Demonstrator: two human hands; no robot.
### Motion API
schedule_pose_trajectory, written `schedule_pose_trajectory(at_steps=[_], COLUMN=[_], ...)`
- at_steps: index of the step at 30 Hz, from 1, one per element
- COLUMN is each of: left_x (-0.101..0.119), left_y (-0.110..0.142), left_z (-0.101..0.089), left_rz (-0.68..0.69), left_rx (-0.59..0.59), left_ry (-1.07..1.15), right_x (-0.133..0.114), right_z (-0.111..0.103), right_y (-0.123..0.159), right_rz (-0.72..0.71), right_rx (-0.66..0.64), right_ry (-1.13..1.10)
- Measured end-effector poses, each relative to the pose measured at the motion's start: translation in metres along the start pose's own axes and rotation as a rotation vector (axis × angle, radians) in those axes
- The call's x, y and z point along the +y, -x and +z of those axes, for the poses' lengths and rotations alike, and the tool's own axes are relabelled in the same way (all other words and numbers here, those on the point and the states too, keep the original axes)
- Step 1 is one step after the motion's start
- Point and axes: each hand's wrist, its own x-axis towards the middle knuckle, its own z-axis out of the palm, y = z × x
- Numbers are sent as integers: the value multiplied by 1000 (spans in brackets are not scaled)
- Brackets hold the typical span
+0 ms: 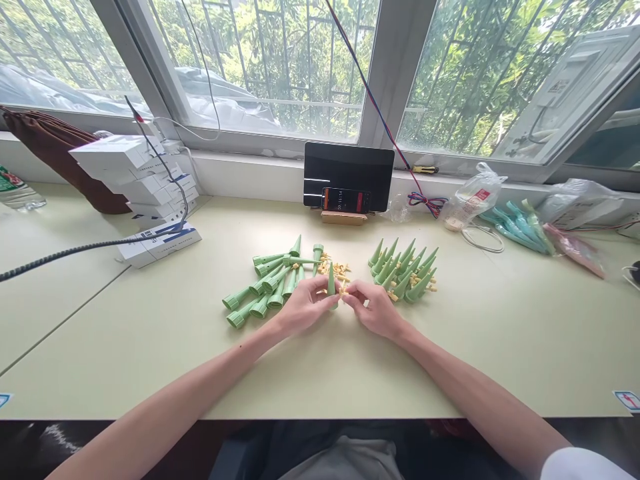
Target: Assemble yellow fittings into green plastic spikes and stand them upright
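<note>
Upright in the fingers of my left hand is a green plastic watering spike, its pointed end up. My right hand pinches a small yellow valve against the spike's side; whether it is seated there I cannot tell. Left of my hands lies a loose pile of green spikes, most with their wide ends toward me. Just beyond my fingers is a heap of small yellow valves. To the right, several green spikes stand grouped with yellow valves on their lower sides.
A tablet leans at the windowsill, with a phone on a stand before it. White boxes are stacked at the left, crossed by a black cable. Plastic bags and teal packets lie at the back right.
</note>
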Motion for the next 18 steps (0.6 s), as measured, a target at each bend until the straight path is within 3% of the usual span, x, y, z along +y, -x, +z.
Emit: schedule_pose_trajectory(at_steps=[18], left_x=[-2], left_y=[0], left_z=[1], left_rz=[34], left_rx=[-37], left_ry=[10], right_x=[3], right_z=[0], right_y=[0], right_rz=[-50], right_rx=[-32], right_ry=[109])
